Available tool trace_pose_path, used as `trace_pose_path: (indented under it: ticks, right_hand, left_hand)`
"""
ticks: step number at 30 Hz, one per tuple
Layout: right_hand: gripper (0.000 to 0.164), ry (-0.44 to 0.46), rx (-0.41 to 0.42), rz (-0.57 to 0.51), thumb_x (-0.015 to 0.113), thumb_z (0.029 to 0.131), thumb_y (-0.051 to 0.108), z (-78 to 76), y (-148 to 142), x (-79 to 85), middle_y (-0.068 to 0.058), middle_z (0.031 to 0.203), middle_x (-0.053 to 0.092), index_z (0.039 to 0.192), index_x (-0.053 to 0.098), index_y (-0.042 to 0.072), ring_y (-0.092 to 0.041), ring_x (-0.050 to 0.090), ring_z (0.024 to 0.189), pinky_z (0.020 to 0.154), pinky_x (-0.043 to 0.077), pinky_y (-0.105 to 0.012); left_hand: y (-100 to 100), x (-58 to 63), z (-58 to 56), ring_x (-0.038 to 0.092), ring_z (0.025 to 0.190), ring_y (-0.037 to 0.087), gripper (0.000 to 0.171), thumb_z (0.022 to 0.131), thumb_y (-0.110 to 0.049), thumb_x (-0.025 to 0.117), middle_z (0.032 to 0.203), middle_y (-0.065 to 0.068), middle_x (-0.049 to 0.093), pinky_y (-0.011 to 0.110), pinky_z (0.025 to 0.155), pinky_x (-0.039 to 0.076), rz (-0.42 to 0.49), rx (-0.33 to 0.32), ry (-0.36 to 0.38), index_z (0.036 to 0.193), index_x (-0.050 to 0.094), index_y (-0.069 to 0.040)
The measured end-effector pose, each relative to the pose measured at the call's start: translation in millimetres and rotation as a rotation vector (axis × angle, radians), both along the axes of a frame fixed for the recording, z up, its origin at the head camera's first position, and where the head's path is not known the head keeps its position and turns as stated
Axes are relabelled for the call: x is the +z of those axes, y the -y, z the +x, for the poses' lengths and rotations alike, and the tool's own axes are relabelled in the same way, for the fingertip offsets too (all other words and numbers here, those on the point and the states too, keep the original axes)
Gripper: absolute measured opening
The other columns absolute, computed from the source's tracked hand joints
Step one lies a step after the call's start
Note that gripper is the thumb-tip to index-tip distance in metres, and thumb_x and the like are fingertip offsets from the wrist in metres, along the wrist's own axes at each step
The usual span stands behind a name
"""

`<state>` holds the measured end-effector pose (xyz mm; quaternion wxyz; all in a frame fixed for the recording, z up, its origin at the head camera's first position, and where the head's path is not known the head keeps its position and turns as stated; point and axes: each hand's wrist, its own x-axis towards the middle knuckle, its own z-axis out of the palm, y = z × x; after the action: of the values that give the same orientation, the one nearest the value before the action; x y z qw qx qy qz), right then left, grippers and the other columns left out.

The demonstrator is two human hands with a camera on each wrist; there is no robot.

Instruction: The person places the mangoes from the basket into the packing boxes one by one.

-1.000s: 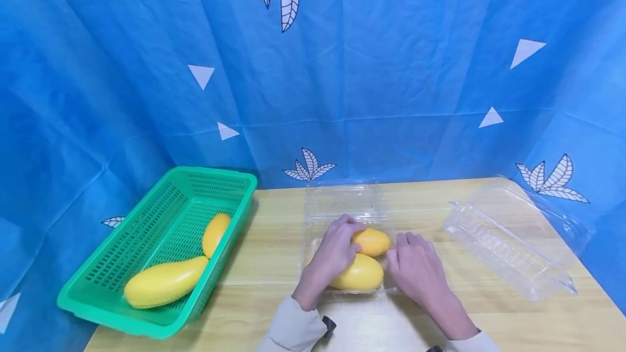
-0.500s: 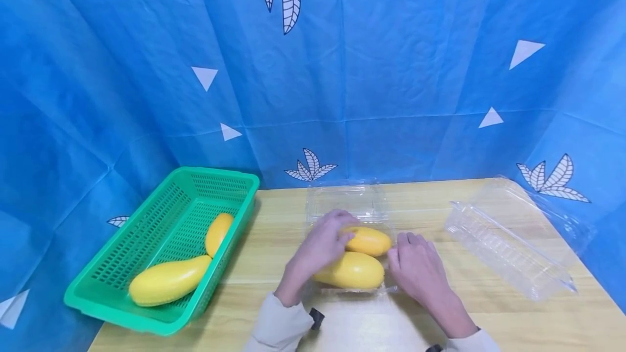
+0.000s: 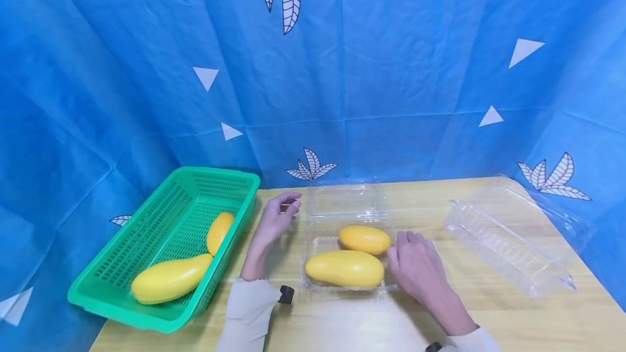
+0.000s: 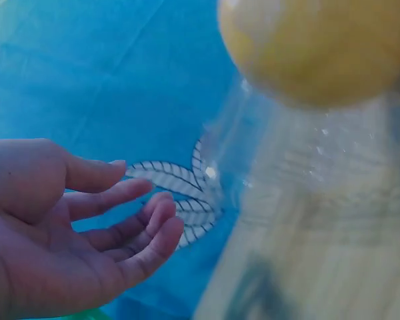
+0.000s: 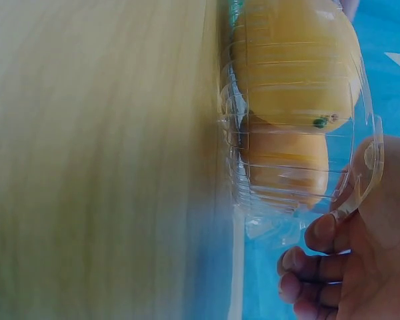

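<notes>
A clear plastic clamshell box (image 3: pixel 313 286) lies with its lid (image 3: pixel 347 201) folded back. Inside it are a long yellow papaya-like fruit (image 3: pixel 344 269) in front and a smaller orange-yellow mango-like fruit (image 3: pixel 364 239) behind. My right hand (image 3: pixel 418 265) pinches the box's right rim between thumb and curled fingers, as the right wrist view shows with the rim (image 5: pixel 377 160) in the grip. To the left of the box, my left hand (image 3: pixel 276 219) hovers with loosely bent fingers and nothing in it. In the left wrist view the left hand (image 4: pixel 87 227) is apart from the yellow fruit (image 4: pixel 320 53).
A green plastic basket (image 3: pixel 132 200) at the left holds another long yellow fruit (image 3: pixel 168 280) and a smaller orange-yellow one (image 3: pixel 220 231). A second clear box (image 3: pixel 508 249) stands opened at the right. A blue cloth (image 3: pixel 391 69) hangs behind the wooden table (image 3: pixel 274 308).
My left hand has let go of the smaller fruit in the box and moved left, out beside the box. The right hand has stayed at the rim.
</notes>
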<state>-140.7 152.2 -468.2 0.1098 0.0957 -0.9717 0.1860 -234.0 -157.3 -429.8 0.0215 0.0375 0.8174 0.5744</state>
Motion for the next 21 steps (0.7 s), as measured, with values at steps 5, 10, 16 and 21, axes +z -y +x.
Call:
trace_pose_path:
  ticks: [5, 10, 16, 21]
  right_hand:
    - [0.023, 0.016, -0.005, 0.003, 0.047, 0.099, 0.014, 0.4, -1, -0.8, -0.001, 0.07, 0.042, 0.076, 0.047, 0.013, -0.02, 0.04, 0.068, 0.066, 0.039, -0.035]
    - [0.022, 0.017, -0.004, -0.001, 0.047, 0.098, 0.014, 0.1, -2, -0.9, -0.001, 0.071, 0.041, 0.076, 0.047, 0.013, -0.019, 0.039, 0.068, 0.065, 0.038, -0.035]
    - [0.022, 0.021, -0.005, -0.004, 0.046, 0.098, 0.014, -1.4, -2, -1.5, 0.0, 0.07, 0.041, 0.076, 0.046, 0.014, -0.019, 0.039, 0.067, 0.065, 0.038, -0.034]
    - [0.022, 0.022, -0.001, -0.006, 0.045, 0.097, 0.014, -2.6, -2, -1.3, -0.001, 0.07, 0.041, 0.075, 0.045, 0.014, -0.019, 0.039, 0.068, 0.066, 0.038, -0.035]
  left_hand:
    - [4, -19.7, -7.7, 0.058, 0.118, 0.048, 0.044, 0.105, -0.007, 0.053, 0.13, 0.033, 0.057, 0.054, 0.103, 0.05, 0.128, -0.012, 0.167, 0.145, 0.046, 0.012]
    - [3, -39.7, -15.2, 0.059, 0.122, 0.042, 0.05, 0.105, -0.006, 0.055, 0.132, 0.033, 0.058, 0.044, 0.105, 0.051, 0.34, -0.062, 0.32, 0.148, 0.038, 0.013]
    - [3, -55.0, -23.5, 0.067, 0.113, 0.031, 0.046, 0.105, -0.004, 0.055, 0.133, 0.034, 0.058, 0.036, 0.098, 0.055, 0.488, -0.08, 0.353, 0.144, 0.042, 0.017]
    - [3, -60.1, -27.1, 0.069, 0.107, 0.025, 0.044, 0.105, -0.001, 0.054, 0.135, 0.035, 0.057, 0.034, 0.096, 0.056, 0.552, -0.073, 0.367, 0.144, 0.043, 0.016]
